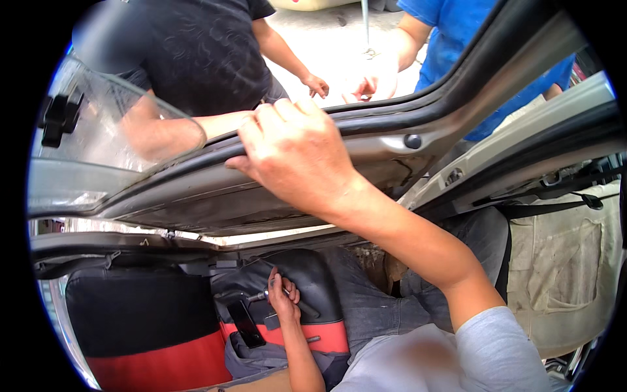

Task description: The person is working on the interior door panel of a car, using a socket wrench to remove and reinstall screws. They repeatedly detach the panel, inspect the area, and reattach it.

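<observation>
My right hand [297, 153] reaches across to the car door [228, 202], its fingers curled over the black-edged window sill and its thumb on the near side. Lower down, my left hand [285, 297] is closed round a hand tool [260, 296] with a silver shaft and a dark handle, low over the black and red seat [326, 333]. The tool's exact kind is hard to make out. Beside that hand lies a black phone [246, 325]. A clear window pane [163, 124] with a rounded corner stands at the left of the door opening.
Beyond the door are a person in a black shirt [196, 59], one arm behind the pane, and a person in a blue shirt [450, 46]. Another black and red seat [144, 320] is at left. A seat belt [545, 208] crosses a beige seat back [562, 261] at right.
</observation>
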